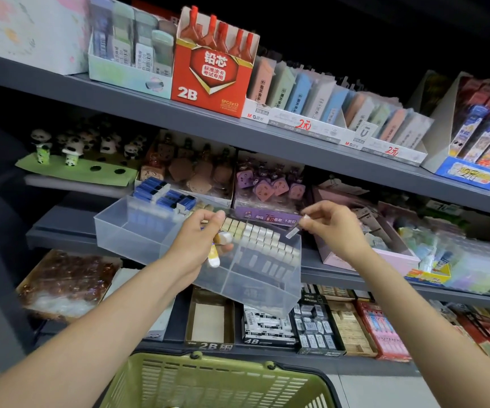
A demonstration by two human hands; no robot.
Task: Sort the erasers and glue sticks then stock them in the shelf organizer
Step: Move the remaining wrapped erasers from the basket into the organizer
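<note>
A clear plastic shelf organizer (137, 231) juts out from the middle shelf, tilted forward. Blue-sleeved erasers (164, 195) fill its back left compartment, and rows of small white and beige erasers (264, 242) fill the right one. My left hand (196, 242) is over the organizer's middle, its fingers curled round a couple of glue sticks (218, 251) with white caps. My right hand (332, 228) hovers above the organizer's right rim and pinches a small white eraser (305, 219) between thumb and fingers.
A green shopping basket (208, 381) sits below my arms. The upper shelf carries a red 2B lead box (211, 78) and pastel eraser packs (326, 104). Panda figures (73, 148), purple novelty erasers (267, 184) and boxed 2B and 4B erasers (267, 325) crowd the shelves around.
</note>
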